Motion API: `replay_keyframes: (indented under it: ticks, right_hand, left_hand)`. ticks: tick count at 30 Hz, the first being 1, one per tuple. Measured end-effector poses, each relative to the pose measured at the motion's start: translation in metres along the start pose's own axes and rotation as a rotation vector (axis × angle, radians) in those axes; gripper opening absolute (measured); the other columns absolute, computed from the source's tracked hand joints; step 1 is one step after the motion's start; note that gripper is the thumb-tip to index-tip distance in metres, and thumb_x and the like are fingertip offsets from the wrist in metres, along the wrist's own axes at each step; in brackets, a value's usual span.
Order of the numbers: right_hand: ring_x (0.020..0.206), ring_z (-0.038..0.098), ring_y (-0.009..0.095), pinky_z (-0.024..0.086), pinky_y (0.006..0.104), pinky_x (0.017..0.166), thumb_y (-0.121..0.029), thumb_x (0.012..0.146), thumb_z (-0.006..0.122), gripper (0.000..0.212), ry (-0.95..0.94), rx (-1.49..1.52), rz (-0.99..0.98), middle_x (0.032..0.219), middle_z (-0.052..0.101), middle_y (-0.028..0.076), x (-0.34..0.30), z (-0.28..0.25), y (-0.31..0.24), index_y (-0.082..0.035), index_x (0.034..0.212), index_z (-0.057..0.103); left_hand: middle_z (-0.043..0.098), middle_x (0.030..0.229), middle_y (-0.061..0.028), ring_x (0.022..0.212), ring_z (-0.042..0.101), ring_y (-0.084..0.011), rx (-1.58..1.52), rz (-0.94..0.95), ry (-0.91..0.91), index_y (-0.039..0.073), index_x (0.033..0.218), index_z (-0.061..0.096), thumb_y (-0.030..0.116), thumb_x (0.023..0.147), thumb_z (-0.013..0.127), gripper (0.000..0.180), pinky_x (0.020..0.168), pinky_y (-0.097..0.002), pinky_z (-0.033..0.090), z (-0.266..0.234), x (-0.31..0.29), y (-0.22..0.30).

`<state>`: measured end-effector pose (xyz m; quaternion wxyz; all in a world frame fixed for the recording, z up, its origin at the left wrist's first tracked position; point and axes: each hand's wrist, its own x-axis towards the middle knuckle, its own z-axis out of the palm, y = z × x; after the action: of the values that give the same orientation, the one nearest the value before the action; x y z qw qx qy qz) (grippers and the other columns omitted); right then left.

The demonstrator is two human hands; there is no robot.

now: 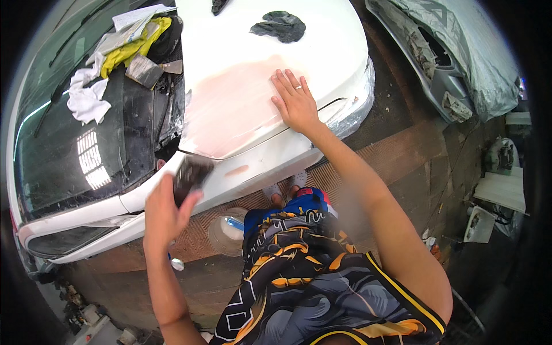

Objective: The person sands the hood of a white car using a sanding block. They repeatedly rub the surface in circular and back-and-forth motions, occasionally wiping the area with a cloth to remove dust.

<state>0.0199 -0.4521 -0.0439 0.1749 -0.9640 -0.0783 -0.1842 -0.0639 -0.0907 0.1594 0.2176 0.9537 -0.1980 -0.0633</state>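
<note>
Holding dark block [194, 173], blurred: left hand [163, 210], grip narrow around it, near white hood [333, 40]. Right hand [298, 108] flat on hood, grip wide; pinkish patch [230, 109] beneath fingers [291, 80], reaching left. Black cloth [282, 26] beyond right grip.

Lettering [315, 217] on shirt [322, 284] seems too creased to read.
</note>
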Motion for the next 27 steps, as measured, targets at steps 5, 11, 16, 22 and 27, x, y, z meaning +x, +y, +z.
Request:
replay_keyframes:
  ticks: [5, 11, 16, 22, 27]
  right_hand:
    - [0.155, 0.026, 0.036, 0.017, 0.0554, 0.126, -0.035, 0.105, 0.049, 0.061, 0.123, 0.132, 0.084, 0.164, 0.035, 0.021, -0.011, 0.014, 0.002, 0.002, 0.153, 0.042]
    - [0.154, 0.022, 0.045, 0.015, 0.0558, 0.126, -0.038, 0.101, 0.053, 0.071, 0.189, 0.138, 0.174, 0.16, 0.03, 0.034, -0.015, 0.014, -0.003, 0.015, 0.147, 0.04]
    - [0.153, 0.025, 0.043, 0.015, 0.0554, 0.126, -0.038, 0.101, 0.052, 0.07, 0.211, 0.108, 0.198, 0.159, 0.033, 0.031, -0.017, 0.012, 0.0, 0.013, 0.148, 0.041]
    - [0.151, 0.032, 0.034, 0.019, 0.0523, 0.125, -0.036, 0.101, 0.053, 0.059, 0.305, 0.072, 0.296, 0.156, 0.042, 0.021, -0.008, 0.021, -0.006, 0.005, 0.143, 0.049]
    - [0.15, 0.036, 0.028, 0.02, 0.0509, 0.124, -0.031, 0.101, 0.056, 0.04, 0.433, 0.109, 0.517, 0.148, 0.051, 0.011, 0.009, 0.035, -0.009, -0.005, 0.132, 0.057]
  left_hand:
    - [0.068, 0.094, -0.0278, 0.087, 0.067, -0.0488, 0.222, 0.087, -0.087, 0.001, 0.117, 0.052, 0.037, 0.092, 0.077, 0.051, 0.073, -0.0518, 0.051, 0.024, 0.142, 0.031]
    - [0.071, 0.099, -0.0256, 0.091, 0.07, -0.0458, 0.356, 0.233, -0.233, 0.005, 0.13, 0.048, 0.034, 0.092, 0.074, 0.054, 0.077, -0.0506, 0.054, 0.09, 0.242, 0.05]
    - [0.072, 0.106, -0.0233, 0.093, 0.071, -0.0424, 0.42, 0.326, -0.276, 0.004, 0.135, 0.047, 0.034, 0.092, 0.073, 0.059, 0.079, -0.049, 0.056, 0.111, 0.26, 0.058]
    - [0.071, 0.105, -0.0249, 0.092, 0.071, -0.0422, 0.486, 0.43, -0.204, 0.0, 0.124, 0.049, 0.037, 0.093, 0.071, 0.053, 0.079, -0.0504, 0.056, 0.112, 0.256, 0.054]
    - [0.071, 0.1, -0.0286, 0.089, 0.071, -0.0453, 0.513, 0.427, -0.261, 0.0, 0.119, 0.049, 0.039, 0.094, 0.07, 0.051, 0.077, -0.0523, 0.056, 0.11, 0.258, 0.054]
